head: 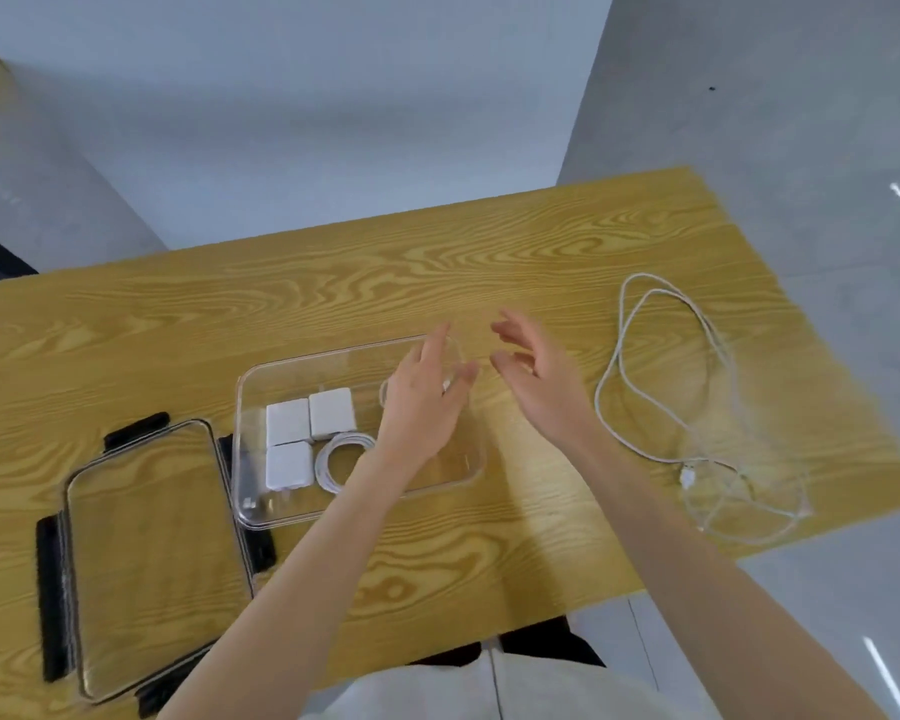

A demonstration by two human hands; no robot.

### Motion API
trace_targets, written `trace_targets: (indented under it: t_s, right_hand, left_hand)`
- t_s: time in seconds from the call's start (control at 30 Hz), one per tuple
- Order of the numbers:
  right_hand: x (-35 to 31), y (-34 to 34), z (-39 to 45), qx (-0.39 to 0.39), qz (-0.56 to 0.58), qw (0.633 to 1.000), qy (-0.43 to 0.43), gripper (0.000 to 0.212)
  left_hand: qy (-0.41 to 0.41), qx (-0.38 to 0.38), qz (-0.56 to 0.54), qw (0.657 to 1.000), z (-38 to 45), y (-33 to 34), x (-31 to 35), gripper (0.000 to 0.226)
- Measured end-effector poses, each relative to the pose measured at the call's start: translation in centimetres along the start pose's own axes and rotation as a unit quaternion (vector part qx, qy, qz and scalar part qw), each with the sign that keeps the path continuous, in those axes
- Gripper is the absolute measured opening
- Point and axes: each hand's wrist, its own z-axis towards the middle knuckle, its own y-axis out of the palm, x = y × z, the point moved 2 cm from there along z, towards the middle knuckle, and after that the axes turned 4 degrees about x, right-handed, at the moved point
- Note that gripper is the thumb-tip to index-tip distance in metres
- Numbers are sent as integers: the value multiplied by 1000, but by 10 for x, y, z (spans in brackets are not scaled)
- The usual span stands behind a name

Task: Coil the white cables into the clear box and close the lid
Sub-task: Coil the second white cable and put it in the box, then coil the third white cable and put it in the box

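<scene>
Clear box (253, 407) open at table (489, 262) centre, three white chargers (302, 433) and one coiled white cable (333, 457) inside at left end. Second coil partly hidden under left hand (422, 402). Left fingers spread, gripping nothing, over right half of box. Right hand (539, 379) just beyond box's right rim, fingers loosely open, empty. Loose white cable (661, 402) sprawled well right, long loops running far-to-near; right hand nearer, likely to fetch. Lid (146, 553) flat on table, left of box, not yet fitted.
</scene>
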Motion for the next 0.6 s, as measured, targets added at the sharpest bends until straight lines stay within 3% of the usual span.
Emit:
trace_targets:
  t_s: [0.13, 0.33, 0.5, 0.6]
  right_hand:
    - [18, -73, -10, 89, -64, 994, -1, 37]
    - [76, -161, -35, 145, -148, 976, 67, 39]
    - [131, -193, -47, 92, -177, 968, 149, 40]
    - [153, -194, -50, 37, -198, 965, 166, 53]
  left_hand:
    - [63, -46, -2, 997, 1, 53, 47, 51]
    - [80, -132, 12, 988, -8, 137, 88, 37]
    - [37, -198, 51, 978, -18, 184, 95, 23]
    - [17, -223, 69, 972, -21, 203, 93, 19]
